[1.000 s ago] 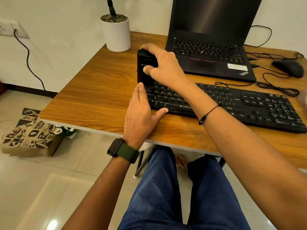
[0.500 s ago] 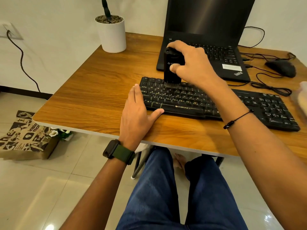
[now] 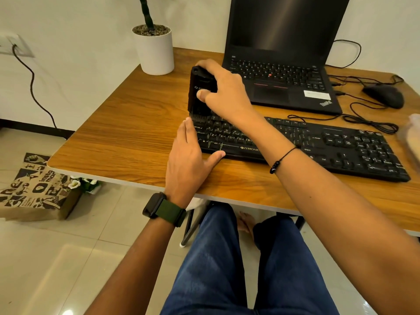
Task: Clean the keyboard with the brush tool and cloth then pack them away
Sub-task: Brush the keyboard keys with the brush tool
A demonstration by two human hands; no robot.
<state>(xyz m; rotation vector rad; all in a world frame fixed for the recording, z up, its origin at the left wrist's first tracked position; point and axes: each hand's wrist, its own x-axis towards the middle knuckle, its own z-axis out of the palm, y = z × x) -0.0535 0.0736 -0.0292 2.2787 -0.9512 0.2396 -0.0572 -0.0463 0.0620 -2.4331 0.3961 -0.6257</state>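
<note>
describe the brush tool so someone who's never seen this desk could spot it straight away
On the wooden desk, find the long black keyboard lying in front of the laptop. At its left end, the right hand grips the brush tool upright. It is a tall black block with short bristles at the bottom touching the keys, the only black item here standing on end.

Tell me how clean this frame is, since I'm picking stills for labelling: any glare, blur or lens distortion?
Head view: a diagonal glare streak crosses the laptop screen; a bright reflection sits on the floor tiles; the pale object at the right edge is blurred beyond recognition; wide-angle bending bows the table edge; the right hand gripping the brush tool and the keyboard stay fairly sharp.
</note>
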